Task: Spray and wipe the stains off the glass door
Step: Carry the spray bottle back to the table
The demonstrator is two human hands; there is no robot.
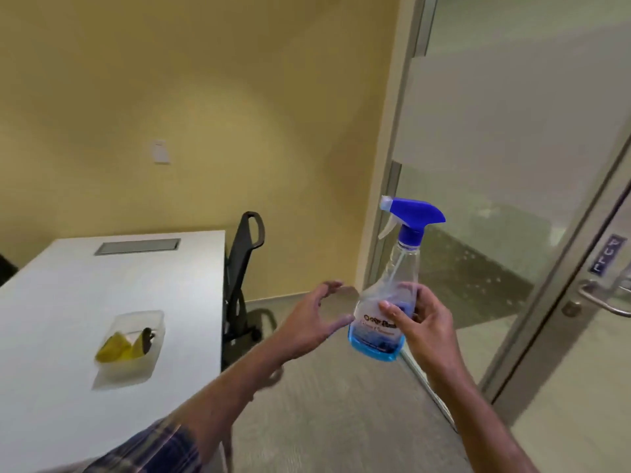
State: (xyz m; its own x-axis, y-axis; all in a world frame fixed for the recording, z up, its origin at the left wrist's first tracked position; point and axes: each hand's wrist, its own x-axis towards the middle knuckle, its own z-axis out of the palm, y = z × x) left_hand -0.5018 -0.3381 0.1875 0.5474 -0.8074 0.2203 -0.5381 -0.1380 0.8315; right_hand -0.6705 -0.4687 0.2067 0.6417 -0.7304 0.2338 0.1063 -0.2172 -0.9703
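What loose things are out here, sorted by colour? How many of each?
Blue and clear: 1, the spray bottle, held in the right hand
Clear: 1, the plastic tub on the white table
Yellow: 1, a cloth in the tub
Dark: 1, a small item beside the cloth, too blurred to name
Black: 1, the chair
Total: 5

My right hand [421, 322] grips an upright spray bottle [392, 288] near the glass door [512, 148], my left hand [307, 322] spread beside it, not touching.
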